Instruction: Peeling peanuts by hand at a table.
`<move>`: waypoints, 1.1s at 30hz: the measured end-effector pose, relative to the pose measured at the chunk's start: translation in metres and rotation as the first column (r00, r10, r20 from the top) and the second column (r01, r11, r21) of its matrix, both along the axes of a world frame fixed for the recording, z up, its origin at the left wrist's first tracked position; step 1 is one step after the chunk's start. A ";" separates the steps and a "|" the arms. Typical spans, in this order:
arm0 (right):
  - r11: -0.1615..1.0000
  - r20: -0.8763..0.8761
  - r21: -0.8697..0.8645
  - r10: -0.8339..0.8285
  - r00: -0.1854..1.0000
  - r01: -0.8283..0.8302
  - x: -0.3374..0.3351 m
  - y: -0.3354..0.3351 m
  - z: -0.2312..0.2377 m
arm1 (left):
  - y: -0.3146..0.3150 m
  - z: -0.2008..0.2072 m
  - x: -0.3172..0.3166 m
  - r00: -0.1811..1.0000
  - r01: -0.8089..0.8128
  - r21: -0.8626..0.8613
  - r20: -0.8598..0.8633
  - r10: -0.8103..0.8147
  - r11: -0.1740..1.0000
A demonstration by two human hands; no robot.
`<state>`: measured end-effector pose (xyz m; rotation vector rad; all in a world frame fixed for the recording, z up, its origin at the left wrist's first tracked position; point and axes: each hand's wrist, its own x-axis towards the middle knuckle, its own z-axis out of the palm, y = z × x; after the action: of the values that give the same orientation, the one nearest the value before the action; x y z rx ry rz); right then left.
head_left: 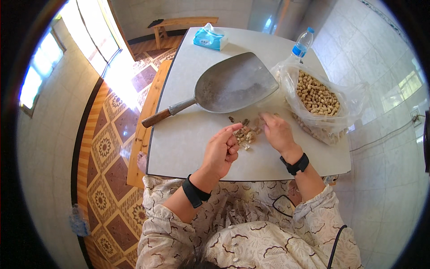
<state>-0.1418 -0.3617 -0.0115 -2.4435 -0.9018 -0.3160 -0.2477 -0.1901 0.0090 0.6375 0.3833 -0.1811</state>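
On our pale table (183, 154) we have a metal scoop (237, 85), its wooden handle (156, 118) jutting past the left edge, a blue tissue pack (208, 38), a clear bottle (303, 42), a plastic bag (351, 96) of peanuts (316, 94), and a small heap of peanut bits (247, 136).

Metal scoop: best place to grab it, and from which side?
Likely the wooden handle, from the person's left: it is slim, angles down-left and seems to jut past the table's left edge. The scoop's pan is broad and faces the other way.
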 end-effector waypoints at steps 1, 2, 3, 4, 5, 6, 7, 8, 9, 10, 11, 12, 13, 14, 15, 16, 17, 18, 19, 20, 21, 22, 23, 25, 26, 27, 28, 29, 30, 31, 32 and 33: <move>0.997 0.056 -0.075 0.010 0.998 -0.006 -0.001 0.003 0.004 | 0.002 -0.001 0.000 1.000 -0.005 0.003 -0.008 0.005 1.000; 0.989 0.112 -0.150 0.025 0.993 -0.008 0.000 0.005 0.007 | 0.003 -0.002 -0.001 1.000 -0.010 0.006 -0.016 0.010 1.000; 0.989 0.115 -0.151 0.024 0.993 -0.006 0.003 0.006 0.007 | 0.003 -0.002 -0.001 1.000 -0.009 0.006 -0.013 0.009 1.000; 0.963 0.118 -0.264 0.083 0.990 -0.049 0.008 0.006 0.005 | 0.003 -0.001 -0.001 1.000 -0.007 0.005 -0.014 0.007 1.000; 0.923 0.114 -0.373 0.141 0.984 -0.089 0.010 0.005 0.002 | 0.002 -0.001 -0.001 1.000 -0.005 0.003 -0.014 0.005 1.000; 0.924 0.118 -0.373 0.143 0.983 -0.090 0.013 0.004 0.000 | 0.003 -0.001 0.000 1.000 -0.008 0.004 -0.010 0.008 1.000; 0.948 0.090 -0.315 0.076 0.993 -0.044 0.014 0.003 -0.002 | 0.003 -0.002 0.001 1.000 0.005 -0.009 -0.012 -0.005 1.000; 0.966 0.056 -0.259 0.010 0.998 0.005 0.015 0.002 -0.004 | 0.002 -0.002 0.001 1.000 0.019 -0.023 -0.014 -0.019 1.000; 0.966 0.057 -0.258 0.016 0.998 -0.001 0.010 0.004 0.000 | 0.003 -0.001 0.001 1.000 0.013 -0.022 -0.013 -0.013 1.000; 0.999 -0.135 -0.040 -0.008 0.991 0.003 0.000 0.007 0.009 | 0.003 0.001 0.000 1.000 0.004 -0.036 -0.006 -0.004 0.999; 0.984 -0.326 0.173 0.009 0.945 0.051 -0.010 0.010 0.017 | 0.004 0.002 -0.001 1.000 -0.004 -0.051 0.000 0.004 0.999; 0.984 -0.330 0.172 0.015 0.944 0.044 -0.021 0.013 0.024 | 0.003 0.002 -0.002 1.000 -0.011 -0.052 -0.004 0.011 0.999; 0.944 -0.411 0.325 0.078 0.908 0.065 -0.032 0.018 0.031 | 0.002 0.002 -0.002 0.999 0.014 -0.020 0.030 -0.013 1.000; 0.879 -0.477 0.467 0.154 0.865 0.101 -0.041 0.022 0.036 | 0.001 0.002 -0.003 0.997 0.038 0.012 0.062 -0.038 0.999; 0.878 -0.479 0.468 0.153 0.864 0.104 -0.046 0.024 0.041 | -0.001 0.003 -0.003 0.997 0.039 0.013 0.060 -0.040 0.999; 0.891 -0.429 0.449 0.149 0.891 0.067 -0.051 0.026 0.046 | -0.003 0.004 -0.003 0.995 0.038 0.069 0.085 -0.044 0.997; 0.903 -0.377 0.428 0.147 0.914 0.031 -0.055 0.028 0.047 | -0.005 0.004 -0.003 0.993 0.036 0.124 0.110 -0.050 0.992; 0.903 -0.378 0.429 0.147 0.914 0.033 -0.058 0.030 0.045 | -0.008 0.002 -0.002 0.993 0.037 0.125 0.108 -0.051 0.991; 0.918 -0.285 0.396 0.116 0.951 0.007 -0.060 0.031 0.043 | -0.010 -0.001 -0.002 0.985 0.009 0.257 0.162 -0.053 0.966; 0.932 -0.188 0.361 0.089 0.978 -0.015 -0.063 0.033 0.042 | -0.011 -0.003 -0.002 0.975 -0.026 0.382 0.215 -0.062 0.924; 0.932 -0.188 0.362 0.087 0.978 -0.013 -0.064 0.034 0.042 | -0.012 -0.002 -0.001 0.975 -0.024 0.383 0.214 -0.064 0.924; 0.920 -0.181 0.391 0.103 0.978 -0.025 -0.066 0.036 0.043 | -0.011 0.000 0.000 0.978 -0.049 0.381 0.206 -0.033 0.923; 0.907 -0.174 0.419 0.119 0.977 -0.036 -0.067 0.036 0.043 | -0.011 0.001 0.001 0.980 -0.075 0.380 0.197 -0.001 0.922; 0.846 -0.320 0.533 0.184 0.929 0.016 -0.065 0.034 0.036 | -0.007 0.001 -0.001 0.980 -0.066 0.294 0.201 0.006 0.954; 0.775 -0.445 0.626 0.264 0.856 0.087 -0.065 0.033 0.033 | -0.007 0.002 -0.002 0.979 -0.056 0.203 0.204 0.014 0.978; 0.774 -0.446 0.627 0.266 0.854 0.087 -0.067 0.034 0.033 | -0.007 0.002 -0.003 0.979 -0.057 0.205 0.203 0.015 0.977; 0.744 -0.498 0.657 0.307 0.811 0.122 -0.069 0.034 0.035 | -0.007 0.001 -0.004 0.980 -0.039 0.195 0.197 -0.001 0.980; 0.713 -0.543 0.683 0.349 0.764 0.160 -0.070 0.035 0.035 | -0.007 0.001 -0.004 0.981 -0.021 0.185 0.192 -0.015 0.983; 0.712 -0.543 0.684 0.348 0.764 0.161 -0.071 0.034 0.035 | -0.008 0.001 -0.004 0.981 -0.019 0.186 0.192 -0.017 0.982; 0.745 -0.503 0.656 0.314 0.805 0.120 -0.072 0.034 0.034 | -0.008 0.002 -0.004 0.978 -0.022 0.199 0.206 -0.020 0.980; 0.778 -0.459 0.624 0.282 0.843 0.080 -0.073 0.034 0.034 | -0.009 0.002 -0.004 0.975 -0.026 0.211 0.219 -0.022 0.977; 0.777 -0.459 0.625 0.282 0.843 0.080 -0.073 0.034 0.034 | -0.008 0.001 -0.004 0.975 -0.026 0.212 0.220 -0.022 0.977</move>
<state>-0.2151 -0.3279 0.0226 -1.7000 -0.5535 0.1084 -0.2517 -0.1986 0.0096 0.8612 0.1891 -0.0658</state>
